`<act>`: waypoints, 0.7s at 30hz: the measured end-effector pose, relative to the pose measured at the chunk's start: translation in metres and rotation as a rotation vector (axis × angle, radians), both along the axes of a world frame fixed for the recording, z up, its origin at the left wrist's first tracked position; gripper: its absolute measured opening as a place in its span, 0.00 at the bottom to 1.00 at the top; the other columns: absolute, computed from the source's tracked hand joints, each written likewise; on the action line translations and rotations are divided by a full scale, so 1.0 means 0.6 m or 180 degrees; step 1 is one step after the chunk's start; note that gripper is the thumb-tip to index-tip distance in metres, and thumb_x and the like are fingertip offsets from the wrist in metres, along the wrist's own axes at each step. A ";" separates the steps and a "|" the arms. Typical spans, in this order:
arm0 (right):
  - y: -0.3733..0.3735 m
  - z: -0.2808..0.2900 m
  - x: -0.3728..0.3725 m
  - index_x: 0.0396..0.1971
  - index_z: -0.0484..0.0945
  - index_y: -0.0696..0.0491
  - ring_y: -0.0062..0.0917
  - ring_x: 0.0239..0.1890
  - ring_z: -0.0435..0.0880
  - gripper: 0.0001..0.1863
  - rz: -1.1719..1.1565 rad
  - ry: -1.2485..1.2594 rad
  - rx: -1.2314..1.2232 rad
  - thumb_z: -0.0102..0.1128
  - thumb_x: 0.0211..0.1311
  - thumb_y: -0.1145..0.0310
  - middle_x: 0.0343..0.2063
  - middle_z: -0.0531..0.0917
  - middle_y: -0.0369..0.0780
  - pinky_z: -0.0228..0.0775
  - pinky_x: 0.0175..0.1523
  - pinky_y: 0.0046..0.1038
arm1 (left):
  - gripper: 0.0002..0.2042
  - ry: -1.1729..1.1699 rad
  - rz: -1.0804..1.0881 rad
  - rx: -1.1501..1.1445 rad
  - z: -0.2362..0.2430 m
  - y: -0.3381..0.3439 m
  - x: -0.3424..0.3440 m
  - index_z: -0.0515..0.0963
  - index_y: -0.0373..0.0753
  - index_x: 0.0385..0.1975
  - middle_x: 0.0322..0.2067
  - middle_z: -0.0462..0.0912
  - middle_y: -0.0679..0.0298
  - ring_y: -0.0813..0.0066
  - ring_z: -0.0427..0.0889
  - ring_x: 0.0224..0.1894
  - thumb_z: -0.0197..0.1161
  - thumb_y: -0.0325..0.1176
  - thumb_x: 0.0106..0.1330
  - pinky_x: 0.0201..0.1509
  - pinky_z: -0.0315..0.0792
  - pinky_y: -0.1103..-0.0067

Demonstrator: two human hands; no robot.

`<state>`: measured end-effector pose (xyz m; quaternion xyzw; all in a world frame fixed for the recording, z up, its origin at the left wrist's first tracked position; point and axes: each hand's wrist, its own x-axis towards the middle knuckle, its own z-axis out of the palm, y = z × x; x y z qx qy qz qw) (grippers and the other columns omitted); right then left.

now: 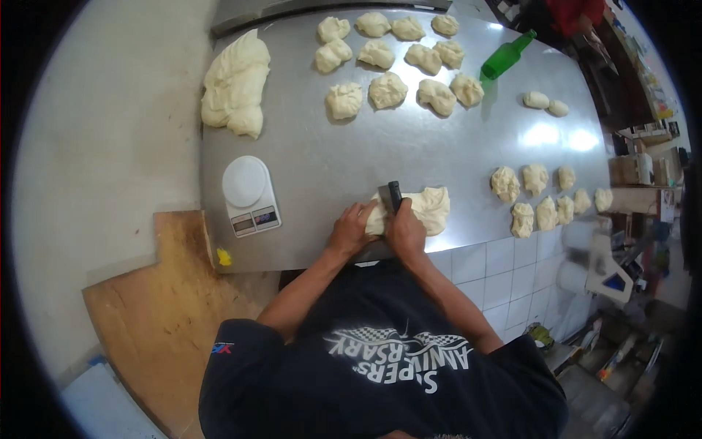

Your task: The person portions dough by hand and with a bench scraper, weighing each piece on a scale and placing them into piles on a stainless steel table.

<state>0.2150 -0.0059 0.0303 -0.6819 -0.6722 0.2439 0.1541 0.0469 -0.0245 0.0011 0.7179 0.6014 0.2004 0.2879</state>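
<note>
A pale slab of dough (433, 208) lies on the metal table close to my body. My right hand (406, 230) is closed around a dough cutter (395, 192) with a black handle, set across the dough; most of its blade is hidden. My left hand (353, 228) grips the left end of the same dough, its fingers pressed against it. To the left of my hands stands a white kitchen scale (246, 183) with a round plate and nothing on it.
A large dough mass (235, 88) lies at the far left. Rows of dough lumps (387, 90) sit at the back, near a green bottle (506, 57) on its side. More dough pieces (535, 179) lie at right. Another person (585, 18) is beyond the far right corner.
</note>
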 end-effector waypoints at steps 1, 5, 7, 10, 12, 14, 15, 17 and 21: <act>0.000 -0.005 -0.008 0.48 0.65 0.60 0.59 0.31 0.83 0.19 0.0026 -0.0048 0.0080 0.60 0.66 0.66 0.26 0.83 0.57 0.72 0.37 0.58 | 0.42 -0.0101 0.0055 -0.0048 -0.004 0.000 -0.006 0.74 0.43 0.66 0.47 0.80 0.57 0.53 0.82 0.50 0.83 0.39 0.45 0.54 0.79 0.62; 0.017 -0.014 -0.017 0.51 0.66 0.62 0.60 0.33 0.84 0.22 -0.0070 -0.0060 -0.0200 0.61 0.66 0.64 0.30 0.84 0.59 0.74 0.39 0.57 | 0.35 -0.0543 0.0299 -0.0081 -0.006 -0.011 -0.026 0.79 0.43 0.61 0.45 0.81 0.57 0.53 0.83 0.48 0.81 0.35 0.48 0.53 0.79 0.63; 0.021 -0.041 0.001 0.51 0.65 0.61 0.61 0.36 0.84 0.24 -0.0104 0.0205 -0.0297 0.64 0.66 0.61 0.32 0.85 0.60 0.75 0.40 0.56 | 0.34 -0.0724 0.0429 -0.0067 0.022 -0.017 -0.048 0.80 0.43 0.60 0.46 0.80 0.56 0.53 0.83 0.49 0.81 0.35 0.48 0.54 0.79 0.63; 0.025 -0.053 0.024 0.49 0.64 0.58 0.62 0.37 0.84 0.25 0.0025 0.0505 -0.0281 0.67 0.65 0.59 0.32 0.85 0.61 0.74 0.41 0.55 | 0.31 -0.0819 0.0681 0.0176 0.065 -0.027 -0.092 0.82 0.42 0.57 0.50 0.80 0.54 0.54 0.82 0.53 0.82 0.35 0.48 0.58 0.78 0.65; 0.024 -0.054 0.026 0.48 0.64 0.58 0.61 0.37 0.84 0.24 0.0038 0.0640 -0.0349 0.67 0.65 0.60 0.32 0.84 0.60 0.74 0.40 0.53 | 0.31 -0.0694 0.0774 0.0437 0.076 -0.036 -0.141 0.82 0.42 0.58 0.52 0.80 0.54 0.55 0.82 0.56 0.82 0.34 0.49 0.60 0.77 0.66; 0.018 -0.061 0.029 0.47 0.64 0.58 0.61 0.37 0.84 0.24 0.0049 0.0594 -0.0222 0.67 0.65 0.61 0.31 0.84 0.60 0.74 0.40 0.53 | 0.31 -0.0854 0.0853 0.0360 0.101 -0.034 -0.185 0.81 0.40 0.58 0.54 0.80 0.53 0.55 0.82 0.57 0.81 0.33 0.50 0.61 0.77 0.67; 0.021 -0.044 0.023 0.46 0.67 0.60 0.60 0.42 0.84 0.23 -0.0044 0.0680 -0.0450 0.68 0.64 0.61 0.35 0.84 0.60 0.74 0.45 0.49 | 0.31 -0.0926 0.0900 0.0332 0.117 -0.031 -0.215 0.81 0.39 0.58 0.55 0.81 0.53 0.55 0.81 0.58 0.81 0.32 0.50 0.62 0.76 0.67; 0.025 -0.035 0.024 0.45 0.68 0.60 0.60 0.41 0.84 0.23 0.0007 0.0719 -0.0511 0.68 0.64 0.61 0.35 0.84 0.60 0.74 0.45 0.49 | 0.28 -0.0686 0.0937 0.0729 0.147 -0.016 -0.283 0.81 0.37 0.58 0.56 0.80 0.51 0.52 0.80 0.60 0.78 0.32 0.54 0.66 0.74 0.67; 0.040 -0.049 0.037 0.44 0.69 0.61 0.58 0.40 0.84 0.23 0.0046 0.0730 -0.0562 0.70 0.62 0.61 0.35 0.84 0.59 0.74 0.44 0.48 | 0.29 -0.0441 0.1310 0.0720 0.192 0.024 -0.380 0.78 0.35 0.62 0.60 0.80 0.48 0.52 0.79 0.63 0.74 0.29 0.57 0.68 0.72 0.66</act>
